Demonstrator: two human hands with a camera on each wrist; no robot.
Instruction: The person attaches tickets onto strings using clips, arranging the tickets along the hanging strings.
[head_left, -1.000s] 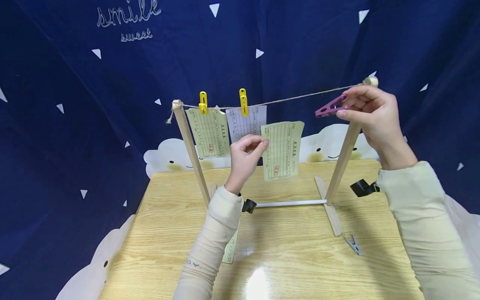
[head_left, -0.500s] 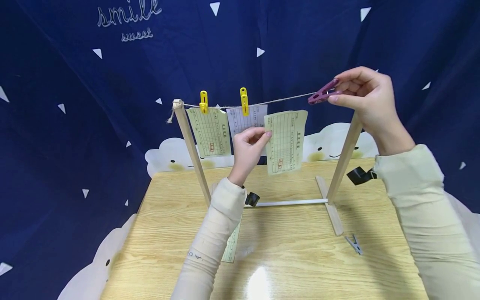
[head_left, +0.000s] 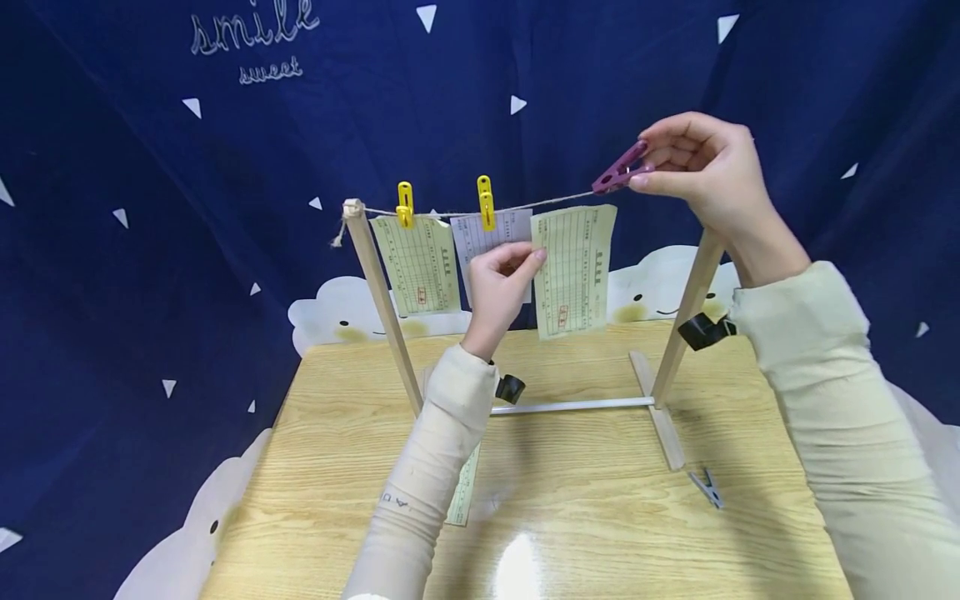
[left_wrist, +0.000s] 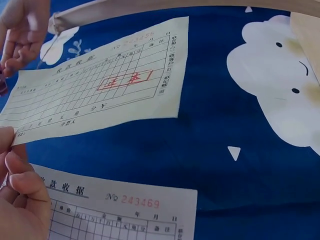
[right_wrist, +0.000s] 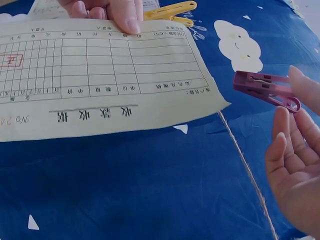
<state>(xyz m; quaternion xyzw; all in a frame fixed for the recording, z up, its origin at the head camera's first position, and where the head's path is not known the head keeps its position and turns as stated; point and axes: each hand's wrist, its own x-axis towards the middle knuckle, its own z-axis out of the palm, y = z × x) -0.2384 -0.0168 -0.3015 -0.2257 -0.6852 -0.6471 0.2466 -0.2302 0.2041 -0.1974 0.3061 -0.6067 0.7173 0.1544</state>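
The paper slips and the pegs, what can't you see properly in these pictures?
- Small print on the held slip: too small in the head view.
- Middle slip: partly covered by the left hand in the head view, cut off by the bottom edge in the left wrist view.
- Slip on the table: mostly hidden under the left sleeve.
- Purple peg: its rear end is covered by the right hand's fingers.

We count two yellow pegs [head_left: 405,202] [head_left: 486,201] clipped on one string [head_left: 547,202], one purple peg [head_left: 619,172], and one grey peg [head_left: 706,487] lying on the table [head_left: 600,517]. We see four paper slips: two pegged [head_left: 417,264] [head_left: 491,233], one held up [head_left: 573,271], one [head_left: 462,493] on the table. Two hands [head_left: 501,287] [head_left: 701,171] and one wooden rack [head_left: 678,333].
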